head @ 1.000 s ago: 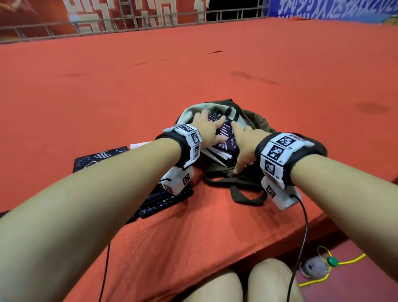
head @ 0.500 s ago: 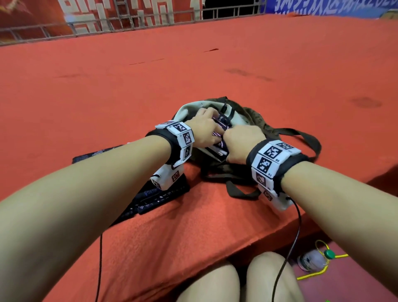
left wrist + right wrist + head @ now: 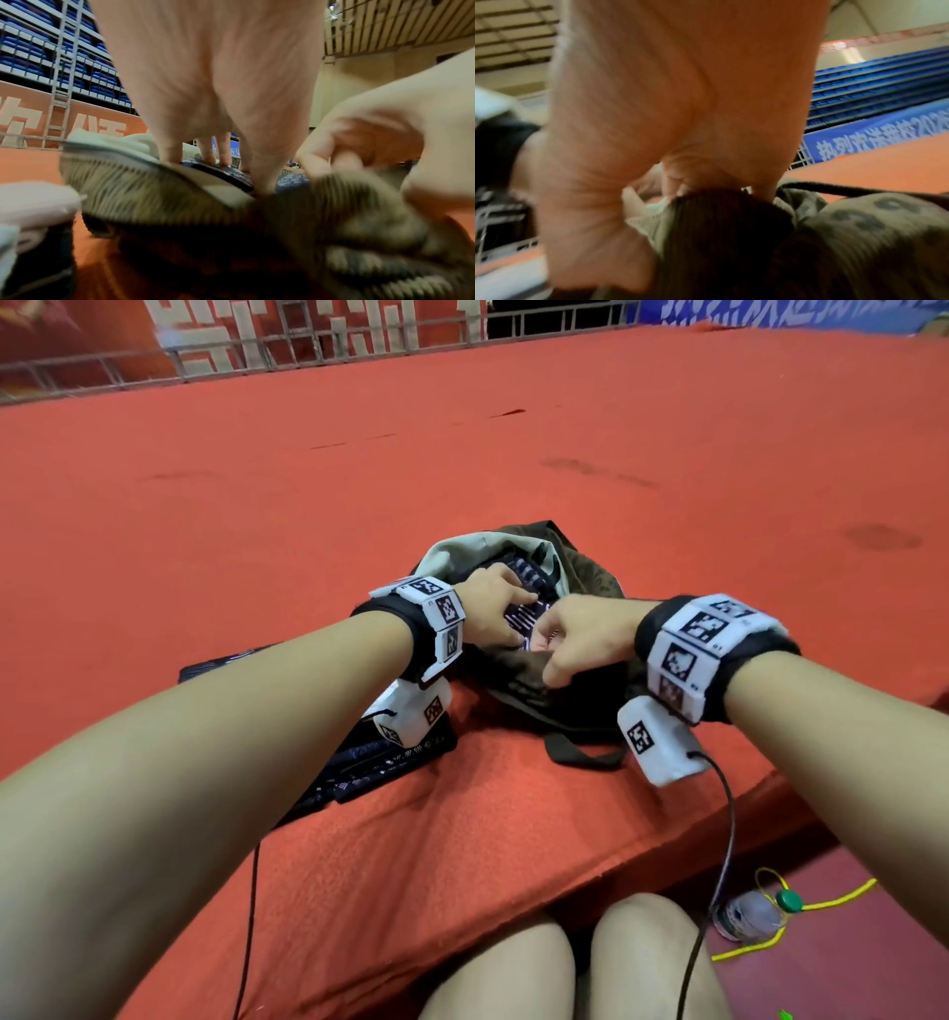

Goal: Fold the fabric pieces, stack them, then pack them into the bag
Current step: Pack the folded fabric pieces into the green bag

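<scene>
Left hand (image 3: 493, 608) flat, fingers straight, pressing folded dark fabric (image 3: 524, 608) inside bag (image 3: 590, 577). Right hand (image 3: 580, 639) at 3 o'clock of fabric, pinching bag's near rim. Bag mouth facing 6 o'clock; fabric's long axis unclear.

1. The right hand (image 3: 580, 639) covers the near rim of the bag (image 3: 585, 580); which part its curled fingers grip is hidden.
2. The folded dark fabric (image 3: 524, 577) sits mostly inside the bag, so its full shape is not visible.
3. The left forearm hides most of the second dark fabric pile (image 3: 390, 762).
4. Both wrist views are blurred; the bag's pattern there is smeared.
</scene>
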